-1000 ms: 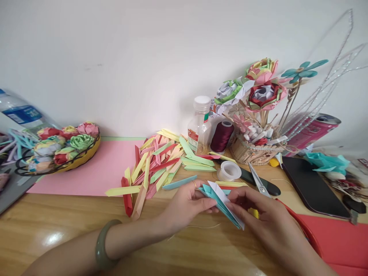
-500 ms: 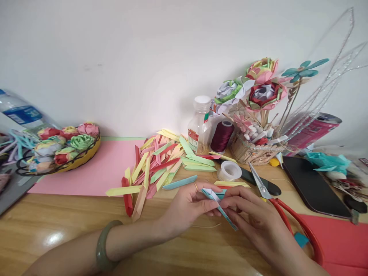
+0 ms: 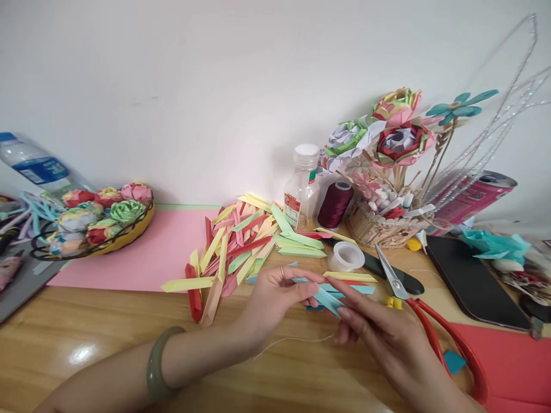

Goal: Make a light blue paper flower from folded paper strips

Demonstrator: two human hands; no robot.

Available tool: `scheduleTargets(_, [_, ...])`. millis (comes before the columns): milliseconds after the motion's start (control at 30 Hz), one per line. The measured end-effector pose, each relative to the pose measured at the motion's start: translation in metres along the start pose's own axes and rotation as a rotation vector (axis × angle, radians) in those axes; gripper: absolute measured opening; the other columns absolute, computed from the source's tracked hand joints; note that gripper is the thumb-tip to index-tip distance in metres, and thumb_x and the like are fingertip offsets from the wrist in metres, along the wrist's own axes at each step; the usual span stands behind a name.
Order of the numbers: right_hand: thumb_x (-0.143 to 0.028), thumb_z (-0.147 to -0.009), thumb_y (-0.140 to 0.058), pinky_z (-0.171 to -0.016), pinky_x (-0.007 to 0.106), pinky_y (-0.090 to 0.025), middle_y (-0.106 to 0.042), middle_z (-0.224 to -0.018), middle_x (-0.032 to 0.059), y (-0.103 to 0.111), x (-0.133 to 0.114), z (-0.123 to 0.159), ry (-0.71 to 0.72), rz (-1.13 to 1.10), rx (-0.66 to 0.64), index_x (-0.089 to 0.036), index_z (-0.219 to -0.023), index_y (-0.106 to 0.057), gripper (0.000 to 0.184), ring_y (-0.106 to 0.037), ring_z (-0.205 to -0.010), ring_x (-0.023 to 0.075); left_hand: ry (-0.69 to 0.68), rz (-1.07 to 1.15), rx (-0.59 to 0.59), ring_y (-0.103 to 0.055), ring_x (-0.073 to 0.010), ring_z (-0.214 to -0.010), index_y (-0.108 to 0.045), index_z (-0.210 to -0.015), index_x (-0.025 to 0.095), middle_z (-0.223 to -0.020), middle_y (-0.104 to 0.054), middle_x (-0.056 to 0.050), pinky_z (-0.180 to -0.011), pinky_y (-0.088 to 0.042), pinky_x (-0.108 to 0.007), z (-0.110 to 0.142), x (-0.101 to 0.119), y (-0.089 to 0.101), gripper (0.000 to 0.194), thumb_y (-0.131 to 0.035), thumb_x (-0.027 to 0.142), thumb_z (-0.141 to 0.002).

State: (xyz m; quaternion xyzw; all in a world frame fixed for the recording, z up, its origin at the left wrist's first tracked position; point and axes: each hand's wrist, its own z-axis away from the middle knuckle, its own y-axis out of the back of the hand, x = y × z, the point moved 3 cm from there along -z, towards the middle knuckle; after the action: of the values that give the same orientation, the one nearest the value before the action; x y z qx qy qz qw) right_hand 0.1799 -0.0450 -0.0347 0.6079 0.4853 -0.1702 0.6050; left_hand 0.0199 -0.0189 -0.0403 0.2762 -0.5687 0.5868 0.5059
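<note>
The left hand [image 3: 273, 304] and right hand [image 3: 385, 330] pinch a folded blue strip [image 3: 329, 300] between thumbs and fingers above the desk [image 3: 124, 330], a paper heap [image 3: 241, 244] toward its back edge.

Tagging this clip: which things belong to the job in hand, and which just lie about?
Likely the job:
- blue paper, left hand pinching, right hand at its end
- folded strips
- possibly scissors

Apparently lying about:
- phone
- can
- blue-labelled bottle

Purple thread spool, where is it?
In the head view, the purple thread spool is right of centre, between the clear bottle and the wooden flower basket.
</note>
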Motion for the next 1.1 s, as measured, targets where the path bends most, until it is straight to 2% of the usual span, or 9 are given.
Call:
scheduleTargets(167, [-0.037, -0.090, -0.041, -0.048, 0.021, -0.048, -0.065, -0.077, 0.0000, -0.004, 0.000, 0.001, -0.266, -0.322, -0.040, -0.024, -0.130, -0.042, 0.042, -0.055, -0.045, 0.0080, 0.040, 0.240, -0.098, -0.055, -0.0064, -0.059, -0.069, -0.077, 0.015, -0.081, -0.069, -0.003, -0.062, -0.043, -0.021, 0.000, 0.001, -0.003, 0.012, -0.072, 0.019, -0.065])
scheduleTargets(300, [-0.041, -0.091, -0.037, -0.047, 0.021, -0.046, -0.064, -0.080, 0.0003, -0.009, 0.000, 0.004, -0.327, -0.370, -0.054, -0.024, -0.129, -0.041, 0.042, -0.052, -0.043, 0.0066, 0.053, 0.248, -0.104, -0.055, -0.0061, -0.056, -0.068, -0.072, 0.014, -0.077, -0.068, -0.003, -0.060, -0.043, -0.021, 0.000, 0.005, -0.003, 0.011, -0.073, 0.020, -0.064])
scheduleTargets(433, [-0.040, -0.090, -0.038, -0.049, 0.019, -0.045, -0.061, -0.067, -0.0014, -0.012, -0.003, 0.004, -0.258, -0.197, -0.146, -0.023, -0.111, -0.059, 0.034, -0.053, -0.046, 0.0079, 0.030, 0.187, -0.060, -0.057, -0.0078, -0.059, -0.068, -0.073, 0.014, -0.077, -0.069, -0.004, -0.064, -0.044, -0.022, 0.001, 0.006, -0.002, 0.011, -0.072, 0.021, -0.065])
scheduleTargets(600, [-0.040, -0.090, -0.038, -0.042, 0.018, -0.044, -0.058, -0.057, -0.0028, -0.015, -0.006, 0.000, -0.221, -0.106, -0.030, -0.021, -0.097, -0.063, 0.033, -0.054, -0.042, 0.0091, 0.081, 0.144, -0.190, -0.056, -0.0179, -0.101, -0.065, -0.098, 0.017, -0.107, -0.065, -0.007, -0.091, -0.038, -0.032, 0.010, -0.003, -0.012, 0.026, -0.065, 0.029, -0.074])
scheduleTargets(800, [-0.031, -0.083, -0.055, -0.051, 0.020, -0.047, -0.063, -0.062, -0.0020, 0.000, -0.016, 0.002, 0.196, 0.249, 0.181, -0.023, -0.077, -0.060, 0.011, -0.061, -0.054, 0.0116, 0.167, 0.268, -0.189, -0.061, -0.0170, -0.088, -0.061, -0.080, 0.011, -0.088, -0.067, -0.010, -0.082, -0.043, -0.030, 0.014, -0.007, -0.015, 0.024, -0.049, 0.031, -0.086])
scheduleTargets(833, [-0.035, -0.079, -0.060, -0.058, 0.022, -0.050, -0.065, -0.072, 0.0002, 0.004, -0.017, 0.003, 0.247, 0.283, 0.218, -0.024, -0.086, -0.059, 0.014, -0.063, -0.064, 0.0142, 0.194, 0.293, -0.187, -0.063, -0.0160, -0.081, -0.060, -0.080, 0.011, -0.081, -0.066, -0.009, -0.076, -0.044, -0.028, 0.013, -0.009, -0.014, 0.023, -0.049, 0.031, -0.085])
scheduleTargets(867, [-0.041, -0.073, -0.065, -0.068, 0.027, -0.052, -0.065, -0.089, 0.0047, 0.006, -0.018, 0.004, 0.284, 0.306, 0.220, -0.024, -0.101, -0.055, 0.034, -0.064, -0.082, 0.0188, 0.228, 0.313, -0.196, -0.063, -0.0152, -0.074, -0.058, -0.081, 0.012, -0.075, -0.065, -0.007, -0.071, -0.045, -0.028, 0.012, -0.011, -0.013, 0.023, -0.050, 0.032, -0.085])
scheduleTargets(967, [-0.050, -0.056, -0.075, -0.092, 0.041, -0.044, -0.038, -0.136, 0.0163, 0.003, -0.019, 0.004, 0.290, 0.330, 0.043, -0.022, -0.136, -0.023, 0.099, -0.037, -0.125, 0.0310, 0.325, 0.365, -0.272, -0.061, -0.0138, -0.061, -0.056, -0.081, 0.013, -0.066, -0.061, -0.002, -0.061, -0.044, -0.026, 0.012, -0.019, -0.013, 0.023, -0.055, 0.036, -0.081])
scheduleTargets(1100, [-0.039, -0.055, -0.078, -0.099, 0.044, -0.037, -0.019, -0.147, 0.0126, -0.015, -0.011, 0.007, 0.130, 0.219, -0.222, -0.029, -0.140, 0.002, 0.117, -0.023, -0.133, 0.0301, 0.369, 0.417, -0.369, -0.060, -0.0129, -0.060, -0.055, -0.079, 0.012, -0.064, -0.062, -0.002, -0.063, -0.044, -0.025, 0.015, -0.028, -0.017, 0.023, -0.055, 0.036, -0.081])
